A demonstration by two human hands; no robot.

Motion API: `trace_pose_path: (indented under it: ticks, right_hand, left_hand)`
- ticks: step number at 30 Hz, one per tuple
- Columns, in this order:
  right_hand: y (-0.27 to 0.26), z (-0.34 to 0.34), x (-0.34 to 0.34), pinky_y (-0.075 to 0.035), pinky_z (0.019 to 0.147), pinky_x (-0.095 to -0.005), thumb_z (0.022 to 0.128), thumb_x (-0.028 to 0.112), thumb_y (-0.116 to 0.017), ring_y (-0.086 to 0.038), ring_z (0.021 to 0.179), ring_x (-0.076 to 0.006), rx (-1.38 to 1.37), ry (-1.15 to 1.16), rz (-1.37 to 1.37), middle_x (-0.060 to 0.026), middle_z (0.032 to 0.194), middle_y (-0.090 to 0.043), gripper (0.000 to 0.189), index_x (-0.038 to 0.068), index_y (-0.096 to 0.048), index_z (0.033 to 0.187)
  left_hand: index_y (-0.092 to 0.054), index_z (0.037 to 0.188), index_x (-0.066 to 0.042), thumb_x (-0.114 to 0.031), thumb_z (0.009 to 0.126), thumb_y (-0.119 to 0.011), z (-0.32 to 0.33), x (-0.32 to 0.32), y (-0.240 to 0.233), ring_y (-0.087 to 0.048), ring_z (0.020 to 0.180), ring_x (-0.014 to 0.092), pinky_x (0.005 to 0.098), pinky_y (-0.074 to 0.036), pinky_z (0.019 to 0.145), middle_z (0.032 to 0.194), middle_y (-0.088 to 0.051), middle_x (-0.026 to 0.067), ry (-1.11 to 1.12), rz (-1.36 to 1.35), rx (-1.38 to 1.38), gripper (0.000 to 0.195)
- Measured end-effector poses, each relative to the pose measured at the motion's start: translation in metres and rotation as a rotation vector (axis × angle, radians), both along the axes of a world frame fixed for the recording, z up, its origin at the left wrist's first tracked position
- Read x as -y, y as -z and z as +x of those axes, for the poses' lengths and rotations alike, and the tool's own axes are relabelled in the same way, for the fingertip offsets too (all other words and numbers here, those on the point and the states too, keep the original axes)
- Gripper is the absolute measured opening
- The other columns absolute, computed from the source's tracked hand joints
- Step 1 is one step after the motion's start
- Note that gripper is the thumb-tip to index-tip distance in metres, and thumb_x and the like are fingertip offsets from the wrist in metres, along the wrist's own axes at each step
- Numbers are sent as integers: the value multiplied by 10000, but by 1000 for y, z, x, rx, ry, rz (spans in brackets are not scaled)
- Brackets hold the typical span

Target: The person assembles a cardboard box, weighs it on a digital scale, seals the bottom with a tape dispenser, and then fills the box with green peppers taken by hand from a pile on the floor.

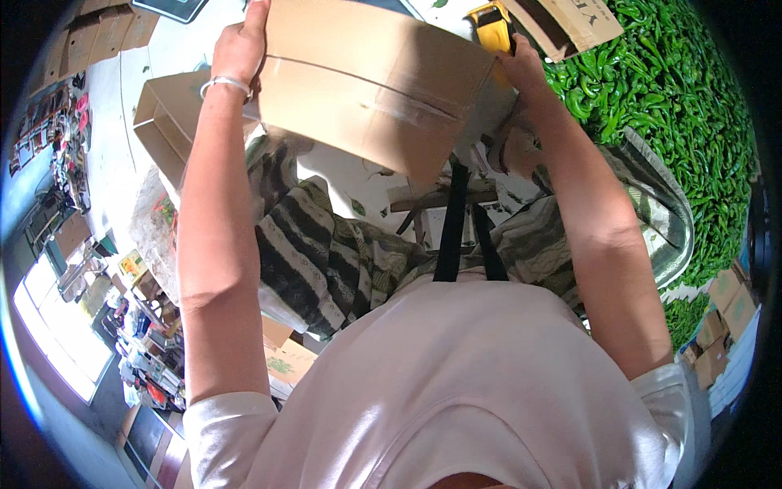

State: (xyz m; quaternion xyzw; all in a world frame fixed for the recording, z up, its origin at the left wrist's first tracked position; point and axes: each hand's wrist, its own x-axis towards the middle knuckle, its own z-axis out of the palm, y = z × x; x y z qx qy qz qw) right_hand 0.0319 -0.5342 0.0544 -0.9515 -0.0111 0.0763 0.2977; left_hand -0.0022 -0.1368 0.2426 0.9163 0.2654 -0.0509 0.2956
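A closed-looking cardboard box (366,91) with clear tape along its seam is held up in front of me, above my lap. My left hand (240,49) grips its left edge, thumb along the upper side. At the box's right end, my right hand (522,64) is wrapped round a yellow tape dispenser (493,29). Whether that hand also touches the box cannot be told. Green peppers (666,91) lie in a large heap at the right.
An open cardboard box (168,122) stands left of my left forearm. Another carton (568,24) lies by the peppers at the upper right. Flattened cardboard (101,36) is at the upper left. Below the held box is a small wooden stool or frame (443,198).
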Motion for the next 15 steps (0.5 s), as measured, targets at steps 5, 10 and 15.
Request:
trace_pose_path:
  ticks: [5, 10, 15]
  right_hand:
    - [-21, -22, -22, -477, 775, -407, 859, 438, -563, -621, 868, -303, -85, -190, 213, -141, 919, -648, 444, 45, -575, 1064]
    - [-88, -121, -85, -414, 922, -402, 901, 575, -441, -480, 1152, -246, -358, 353, 1248, -94, 1239, -514, 617, 118, -414, 1315]
    - [-130, -129, -92, -406, 993, -438, 897, 622, -393, -466, 1190, -295, -719, 470, 1802, -103, 1313, -473, 700, 99, -370, 1361]
  left_hand:
    - [-594, 1068, 110, -645, 847, -418, -7, 54, -49, -640, 875, 304, 369, -481, 802, 965, -638, 245, -177, -44, -61, 806]
    - [-595, 1062, 105, -648, 892, -334, -8, -29, 17, -610, 987, 332, 413, -460, 871, 1006, -642, 235, 5, 102, -153, 816]
    - [-627, 1053, 84, -705, 839, -394, 2, 13, -5, -634, 939, 285, 367, -493, 813, 1016, -645, 232, 11, -123, -93, 850]
